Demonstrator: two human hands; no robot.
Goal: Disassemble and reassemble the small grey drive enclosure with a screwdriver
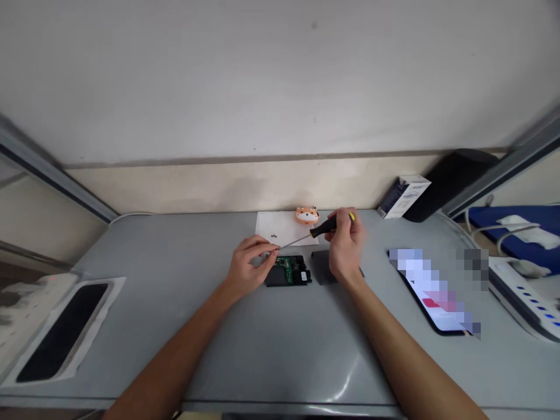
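Observation:
My right hand is wrapped round the black and yellow handle of a screwdriver, whose shaft slants down to the left. At its tip, the thumb and fingers of my left hand are pinched together. Whatever lies between them is too small to make out. Just below the tip, an opened black device with a green circuit board lies on the table. A dark flat cover-like piece rests beside it, partly hidden by my right hand. Several tiny dark screws sit on a white sheet of paper behind.
An orange animal-faced case stands on the paper's back edge. To the right are a lit phone, a small box, a black cylinder and a power strip. A dark phone-like slab lies at left on the grey table.

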